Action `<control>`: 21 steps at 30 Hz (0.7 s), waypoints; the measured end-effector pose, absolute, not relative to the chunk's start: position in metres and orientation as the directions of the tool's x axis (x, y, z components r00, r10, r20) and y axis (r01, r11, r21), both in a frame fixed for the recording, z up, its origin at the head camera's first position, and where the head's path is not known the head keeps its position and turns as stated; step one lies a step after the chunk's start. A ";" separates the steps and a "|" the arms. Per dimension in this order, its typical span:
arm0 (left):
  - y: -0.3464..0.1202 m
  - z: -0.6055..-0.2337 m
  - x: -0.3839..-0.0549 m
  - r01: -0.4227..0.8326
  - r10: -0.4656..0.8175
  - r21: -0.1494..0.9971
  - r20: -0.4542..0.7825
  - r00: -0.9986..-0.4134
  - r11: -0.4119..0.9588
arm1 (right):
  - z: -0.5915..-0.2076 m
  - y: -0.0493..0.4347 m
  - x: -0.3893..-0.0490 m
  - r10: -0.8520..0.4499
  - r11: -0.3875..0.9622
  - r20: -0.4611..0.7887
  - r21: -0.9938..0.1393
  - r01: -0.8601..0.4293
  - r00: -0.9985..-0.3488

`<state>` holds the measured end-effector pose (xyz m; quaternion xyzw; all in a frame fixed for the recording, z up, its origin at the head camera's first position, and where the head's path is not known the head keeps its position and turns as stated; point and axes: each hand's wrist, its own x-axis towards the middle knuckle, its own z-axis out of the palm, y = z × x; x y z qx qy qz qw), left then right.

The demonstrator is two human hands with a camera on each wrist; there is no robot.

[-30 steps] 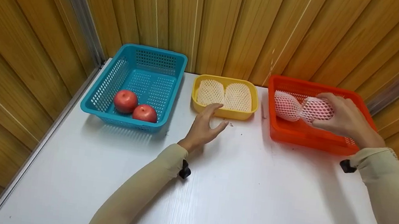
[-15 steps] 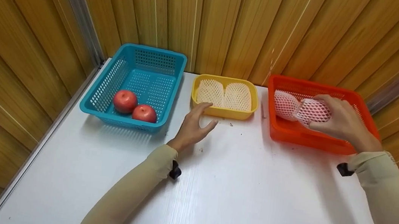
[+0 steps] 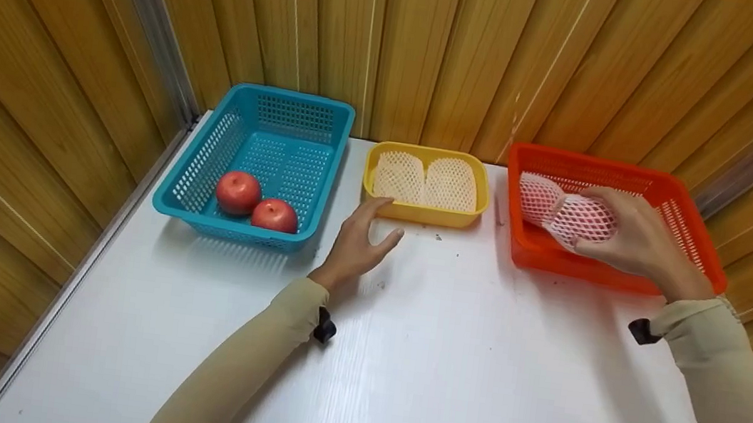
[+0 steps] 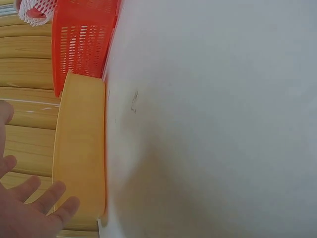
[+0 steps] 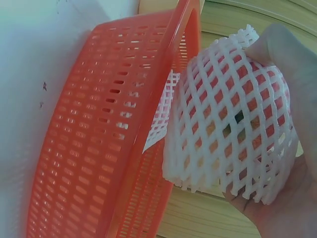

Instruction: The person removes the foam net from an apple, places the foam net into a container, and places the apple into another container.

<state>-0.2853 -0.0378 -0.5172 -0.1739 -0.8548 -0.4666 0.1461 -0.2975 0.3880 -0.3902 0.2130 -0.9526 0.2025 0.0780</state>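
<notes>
My right hand grips a red apple in a white foam net, with thumb and fingers around it, over the red basket. In the right wrist view, the netted apple shows up close, above the basket's rim. A second netted apple lies at the basket's left end. My left hand hangs with loose, spread fingers at the front of the yellow box and holds nothing. Inside that box are two foam nets side by side.
A blue basket stands at the back left with two bare red apples in its near end. The white table meets a wood-panelled wall behind the containers.
My right hand has shifted slightly left and toward me with the netted apple. My left hand has drawn back a little to the left, away from the yellow box's middle.
</notes>
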 end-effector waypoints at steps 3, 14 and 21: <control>-0.039 -0.518 -0.284 0.432 0.159 0.749 0.411 -0.897 0.501 | -0.390 0.385 -0.294 -0.372 0.825 0.241 -0.356 -0.438 -0.896; -0.044 -0.516 -0.281 0.394 0.139 0.776 0.376 -0.916 0.492 | -0.388 0.370 -0.285 -0.390 0.815 0.261 -0.349 -0.463 -0.883; -0.051 -0.519 -0.280 0.409 0.140 0.776 0.392 -0.909 0.479 | -0.389 0.361 -0.281 -0.403 0.808 0.257 -0.352 -0.473 -0.878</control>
